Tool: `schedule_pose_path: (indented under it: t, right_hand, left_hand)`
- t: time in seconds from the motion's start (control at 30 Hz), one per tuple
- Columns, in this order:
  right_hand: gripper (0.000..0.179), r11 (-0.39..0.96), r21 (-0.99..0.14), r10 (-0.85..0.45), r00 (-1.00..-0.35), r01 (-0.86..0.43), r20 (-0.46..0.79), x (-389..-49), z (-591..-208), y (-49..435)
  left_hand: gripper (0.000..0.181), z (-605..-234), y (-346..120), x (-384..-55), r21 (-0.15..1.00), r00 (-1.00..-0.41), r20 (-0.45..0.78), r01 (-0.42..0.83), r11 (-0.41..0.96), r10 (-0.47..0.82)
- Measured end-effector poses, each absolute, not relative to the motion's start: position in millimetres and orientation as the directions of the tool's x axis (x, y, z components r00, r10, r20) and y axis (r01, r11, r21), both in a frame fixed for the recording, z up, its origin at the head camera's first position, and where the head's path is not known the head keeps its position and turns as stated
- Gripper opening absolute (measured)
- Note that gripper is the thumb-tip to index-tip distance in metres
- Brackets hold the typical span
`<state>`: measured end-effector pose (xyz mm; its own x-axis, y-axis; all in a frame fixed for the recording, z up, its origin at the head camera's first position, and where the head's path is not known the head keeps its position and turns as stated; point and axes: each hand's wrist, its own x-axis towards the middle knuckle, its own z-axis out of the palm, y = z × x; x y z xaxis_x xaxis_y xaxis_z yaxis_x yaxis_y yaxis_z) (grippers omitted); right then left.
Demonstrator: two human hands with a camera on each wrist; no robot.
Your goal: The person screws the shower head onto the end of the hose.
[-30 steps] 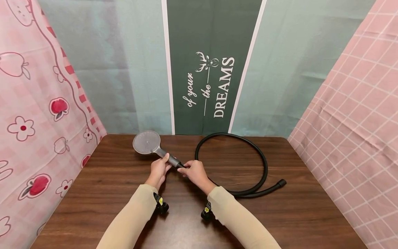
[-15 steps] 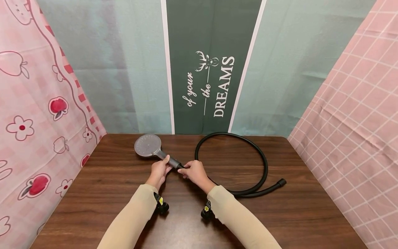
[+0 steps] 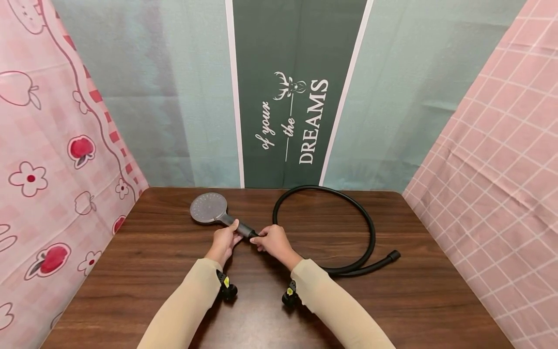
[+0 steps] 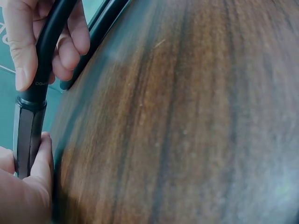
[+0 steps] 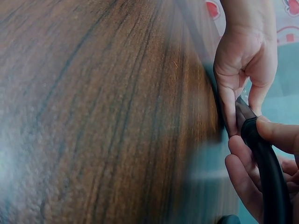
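A grey shower head [image 3: 209,208] with a round spray face points its handle toward the middle of the table. My left hand [image 3: 224,242] grips that handle, thumb on top. At the handle's lower end, my right hand [image 3: 274,244] pinches the end of a black shower hose [image 3: 370,237]. In the left wrist view the hose's connector [image 4: 35,91] meets the handle [image 4: 29,135] end to end, in line with it. The right wrist view shows the thumb and fingers around the hose [image 5: 271,177] just behind the joint.
The hose loops widely over the right side of the brown wooden table [image 3: 261,310]. Its free end, a black connector [image 3: 394,255], lies at the right. Fabric curtains [image 3: 196,97] stand behind the table and along both sides.
The shower head's round face has come down and slightly right, toward the table, with its handle turning in my left hand. My right hand stays at the joint.
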<state>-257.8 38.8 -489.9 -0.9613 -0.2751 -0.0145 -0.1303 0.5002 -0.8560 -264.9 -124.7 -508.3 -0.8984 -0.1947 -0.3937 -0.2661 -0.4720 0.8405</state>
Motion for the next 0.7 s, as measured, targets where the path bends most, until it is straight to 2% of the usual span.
schedule_pose_path:
  t: [0.33, 0.53, 0.7]
  right_hand:
    - [0.02, 0.496, -0.862, -0.265, -0.964, -0.109, -0.031, -259, -488, 38]
    - [0.02, 0.503, -0.858, -0.267, -0.963, -0.106, -0.037, -260, -486, 38]
    - [0.02, 0.499, -0.86, -0.26, -0.965, -0.103, -0.035, -258, -487, 38]
  left_hand:
    - [0.05, -503, -131, -264, 0.838, -0.895, -0.421, -0.321, -0.442, -0.148]
    - [0.036, -497, -136, -267, 0.757, -0.877, -0.478, -0.384, -0.529, -0.049]
    - [0.047, -495, -140, -266, 0.726, -0.867, -0.498, -0.422, -0.542, 0.007]
